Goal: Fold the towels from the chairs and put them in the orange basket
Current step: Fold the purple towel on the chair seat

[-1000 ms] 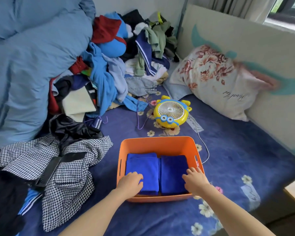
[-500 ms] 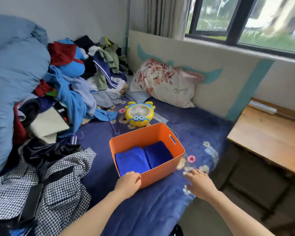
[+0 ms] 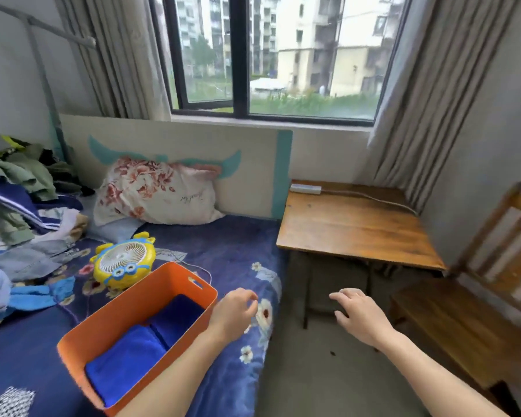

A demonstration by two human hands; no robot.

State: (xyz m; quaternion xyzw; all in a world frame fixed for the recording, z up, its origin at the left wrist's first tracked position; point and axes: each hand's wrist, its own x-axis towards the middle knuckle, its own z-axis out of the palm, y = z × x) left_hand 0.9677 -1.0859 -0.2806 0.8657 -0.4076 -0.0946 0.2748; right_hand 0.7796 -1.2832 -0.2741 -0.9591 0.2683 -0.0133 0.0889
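Note:
The orange basket [image 3: 109, 323] sits on the bed at lower left, holding two folded blue towels [image 3: 127, 359] side by side. My left hand [image 3: 233, 314] hovers just past the basket's right end over the bedspread, fingers loosely curled, holding nothing. Over the floor between bed and chair, my right hand [image 3: 355, 314] reaches out with fingers relaxed and empty. A wooden chair [image 3: 451, 320] stands at the right; no towel shows on its visible seat.
A wooden table [image 3: 352, 227] with a white power strip [image 3: 306, 188] stands by the window. On the bed lie a yellow fan [image 3: 124, 263], a floral pillow [image 3: 157, 194] and a pile of clothes [image 3: 21, 200]. Grey floor [image 3: 328, 371] lies between bed and chair.
Both hands left the towels and basket and swung right. My view turned from the bed toward the window, table and chair.

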